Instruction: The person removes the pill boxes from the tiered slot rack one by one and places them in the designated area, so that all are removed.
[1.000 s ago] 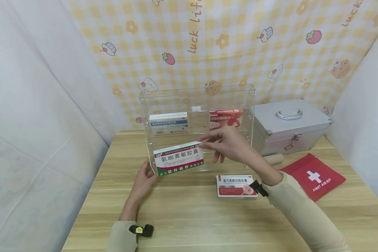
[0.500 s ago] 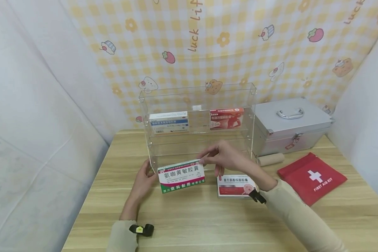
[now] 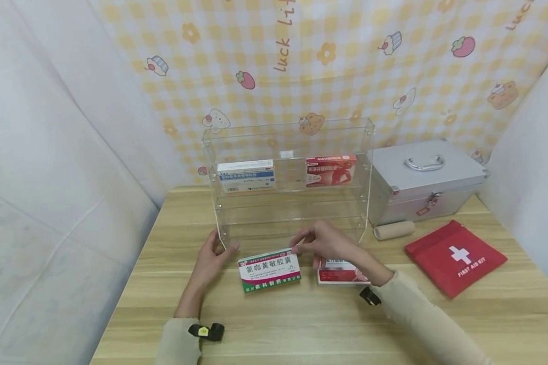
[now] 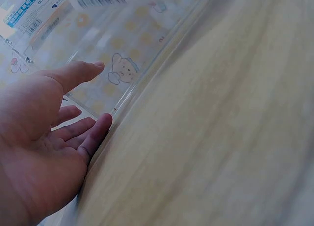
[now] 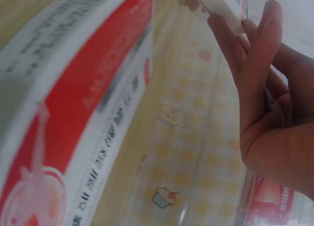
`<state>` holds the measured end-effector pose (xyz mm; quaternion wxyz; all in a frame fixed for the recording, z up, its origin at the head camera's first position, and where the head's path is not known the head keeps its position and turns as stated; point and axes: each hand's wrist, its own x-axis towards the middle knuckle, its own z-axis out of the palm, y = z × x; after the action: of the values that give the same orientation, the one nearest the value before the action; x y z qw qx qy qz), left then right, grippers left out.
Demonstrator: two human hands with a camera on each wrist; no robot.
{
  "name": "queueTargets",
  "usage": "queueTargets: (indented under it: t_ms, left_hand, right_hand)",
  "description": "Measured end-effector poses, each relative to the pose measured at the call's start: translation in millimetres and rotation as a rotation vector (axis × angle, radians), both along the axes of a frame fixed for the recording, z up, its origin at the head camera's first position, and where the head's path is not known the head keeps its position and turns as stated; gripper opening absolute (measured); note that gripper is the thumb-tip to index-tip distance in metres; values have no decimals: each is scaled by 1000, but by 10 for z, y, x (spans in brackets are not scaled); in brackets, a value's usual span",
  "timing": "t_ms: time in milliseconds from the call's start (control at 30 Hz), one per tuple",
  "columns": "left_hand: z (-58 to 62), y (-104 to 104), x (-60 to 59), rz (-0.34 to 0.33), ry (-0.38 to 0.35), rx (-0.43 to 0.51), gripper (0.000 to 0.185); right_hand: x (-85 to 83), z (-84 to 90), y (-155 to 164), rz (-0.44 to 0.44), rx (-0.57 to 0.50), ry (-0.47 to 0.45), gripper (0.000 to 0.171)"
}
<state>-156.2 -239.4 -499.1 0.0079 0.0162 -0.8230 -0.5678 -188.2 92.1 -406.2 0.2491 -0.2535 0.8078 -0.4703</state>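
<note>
My right hand [image 3: 326, 245] pinches the top right corner of a green, white and magenta medicine box [image 3: 270, 272] between thumb and fingers. This box is slightly tilted in front of a clear acrylic rack [image 3: 288, 131], close to the tabletop; whether it touches the table I cannot tell. At the rack's lower left corner, my left hand [image 3: 209, 261] rests with its fingers against the side panel and its thumb held apart. A white and red medicine box [image 3: 342, 277] lies on the table under my right wrist, partly covered by that hand.
On the rack's upper tier stand a white and blue medicine box [image 3: 246, 178] and a red medicine box [image 3: 331, 172]. To the right are a silver metal case [image 3: 424, 172], a beige roll [image 3: 394, 230] and a red first aid pouch [image 3: 454, 261].
My right hand has brought the green, white and magenta medicine box down and toward me from the rack's front, slightly rightward. My left hand stays at the rack's corner, its thumb now clear of the box.
</note>
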Motion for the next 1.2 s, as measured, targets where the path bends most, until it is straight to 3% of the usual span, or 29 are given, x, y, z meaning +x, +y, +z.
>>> queueTargets:
  t_ms: [300,567,700,1067,1200]
  left_hand:
    - [33,5,-2,-1,-6,24,77]
    - [332,84,122,-25,-30,32,75]
    - [372,92,146,-32,-28,35,74]
    - [363,90,132,-38,-22,38,75]
    - [192,38,66,-31,-19,49,76]
  right_hand:
    - [-15,-108,3,-4,23,9,14]
    - [-25,-163,6,-16,24,20,14]
    - [-31,-251,-4,-23,20,13,15]
    - [-13,-382,-74,-96,97,-5,13]
    - [-11,-386,-94,-104,123,0,12]
